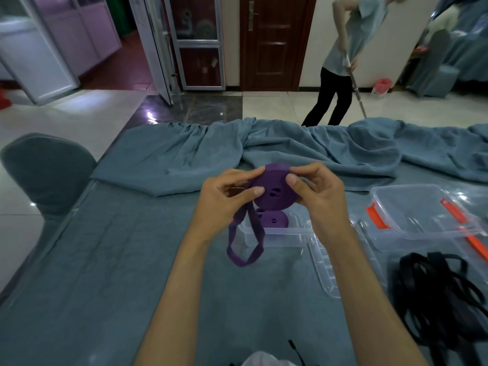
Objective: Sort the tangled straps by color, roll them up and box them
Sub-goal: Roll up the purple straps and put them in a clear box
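Item: purple strap roll [273, 190], part-wound, held above the table at centre. The right hand [320, 200] grips the coil at its 3 o'clock edge, thumb on the near face and fingers curled behind, seemingly to keep the turns from springing loose. The left hand [224, 202] pinches the strap at the coil's 9 o'clock edge, thumb and fingers bent, likely feeding the next wrap on under tension. A loose tail [245, 241] hangs in a loop toward 6 o'clock (not yet wound).

Item: clear box [277, 235], directly under the hands, holding a finished purple roll [272, 219]; placed close so the next roll drops straight in.

Item: black straps [433, 291], tangled heap at 4 o'clock, awaiting their turn. A second clear box with orange clips [420, 213] sits at 3 o'clock, a lid [326, 270] between the boxes.

Both forearms reach forward, wrists converging on the coil.
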